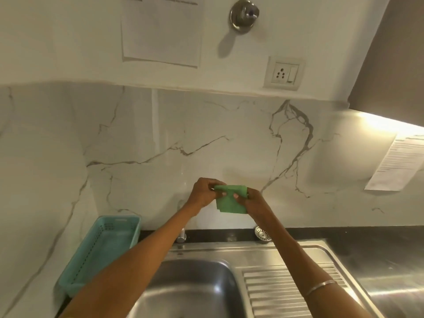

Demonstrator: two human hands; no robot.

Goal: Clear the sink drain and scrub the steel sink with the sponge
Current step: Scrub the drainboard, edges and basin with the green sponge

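A flat green sponge (230, 200) is held up in front of the marble backsplash, well above the steel sink (195, 285). My left hand (204, 193) pinches its top left corner. My right hand (254, 200) grips its right edge, thumb across the front. The sink basin lies below my forearms; its drain is out of view. A round metal drain strainer (262, 234) leans at the back of the counter behind the ribbed drainboard (286, 288).
A teal plastic basket (101, 249) stands left of the sink against the wall. A tap base (182, 236) rises behind the basin. A wall socket (284, 73), a wall valve (244, 14) and taped papers (399, 164) are above.
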